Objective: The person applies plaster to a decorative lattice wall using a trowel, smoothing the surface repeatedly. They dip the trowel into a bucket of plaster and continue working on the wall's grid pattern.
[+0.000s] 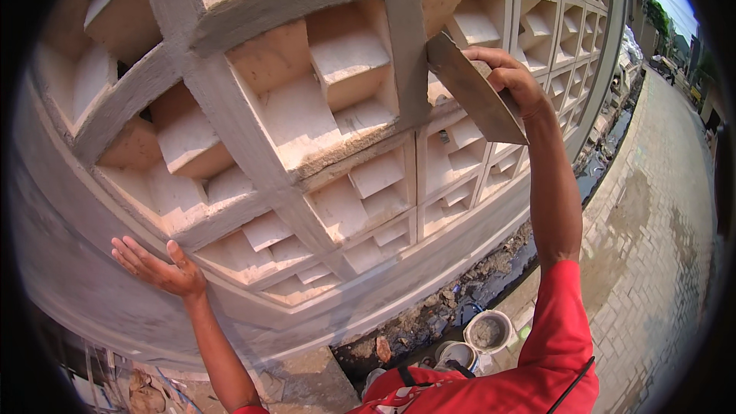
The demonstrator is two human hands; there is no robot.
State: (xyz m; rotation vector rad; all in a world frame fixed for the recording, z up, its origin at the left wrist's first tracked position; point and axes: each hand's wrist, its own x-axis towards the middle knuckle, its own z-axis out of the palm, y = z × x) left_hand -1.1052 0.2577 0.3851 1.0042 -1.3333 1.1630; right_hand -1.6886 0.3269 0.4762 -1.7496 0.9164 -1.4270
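My right hand (pixel 515 83) grips a flat rectangular plastering trowel (pixel 474 96) by its back. The blade is tilted, with its upper left end against or very close to a darker grey, damp-looking mortar strip (pixel 408 54) between decorative ventilation blocks. My left hand (pixel 162 268) is raised palm up with the fingers spread, holding nothing; it is in front of the lower left of the wall, and I cannot tell whether it touches. Pale concrete vent blocks (pixel 349 50) with stepped, angled insides fill the wall in a grid, joined by grey bands.
Two buckets (pixel 489 331), one holding grey material, stand below by my body. A ditch (pixel 441 314) with dark water and rubble follows the wall's foot. A paved lane (pixel 644 245) runs along the right. Debris (pixel 142 391) lies at the lower left.
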